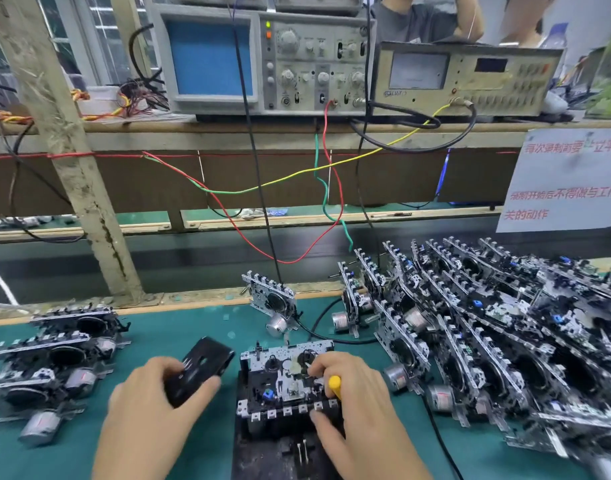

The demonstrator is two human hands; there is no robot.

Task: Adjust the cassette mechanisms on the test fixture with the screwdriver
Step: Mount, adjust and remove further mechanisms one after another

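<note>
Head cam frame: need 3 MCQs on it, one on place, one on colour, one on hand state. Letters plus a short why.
1. Where is the mechanism under adjustment?
A. on the shelf by the oscilloscope
B. on the black test fixture between the hands
C. in the pile at far right

2. What colour is the screwdriver handle?
A. yellow
B. red
C. blue

3. What is the left hand doing?
A. lying flat on the mat
B. gripping a black cassette
C. turning an oscilloscope knob

Answers:
1 B, it sits on the fixture at centre front.
2 A, a yellow handle shows in the right hand.
3 B, fingers and thumb curl round the cassette.
</note>
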